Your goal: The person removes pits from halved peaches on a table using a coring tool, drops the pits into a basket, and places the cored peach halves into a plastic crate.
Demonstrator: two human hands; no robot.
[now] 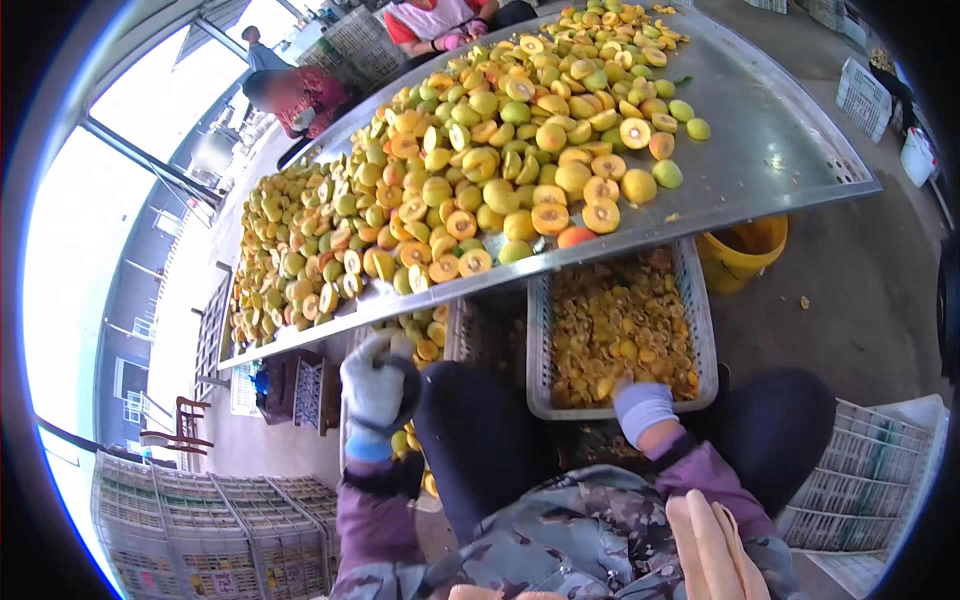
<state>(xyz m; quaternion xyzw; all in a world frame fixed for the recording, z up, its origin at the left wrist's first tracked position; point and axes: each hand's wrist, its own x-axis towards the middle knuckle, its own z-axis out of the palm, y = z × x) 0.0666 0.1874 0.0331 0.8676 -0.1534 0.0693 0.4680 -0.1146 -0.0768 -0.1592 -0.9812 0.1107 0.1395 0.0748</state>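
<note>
My left hand (pixel 374 388), in a white glove, is raised beside my left knee, below the table edge. Its fingers are curled; a dark curved shape lies against it, and what it holds, if anything, I cannot make out. Behind it a crate holds halved yellow fruit (pixel 428 350), like peaches or apricots. My right hand (pixel 642 408), also gloved, reaches over the near rim of a white plastic crate (pixel 540 345) between my knees. That crate is filled with small fruit pieces (pixel 625 330). The right fingertips are blurred among the pieces.
A metal table (pixel 765 160) ahead carries a large heap of whole and halved fruit (pixel 480 165). A yellow bucket (pixel 740 255) stands under its right edge. Stacked crates (pixel 215 520) are at left, another crate (pixel 860 490) at right. Co-workers sit across the table (pixel 440 25).
</note>
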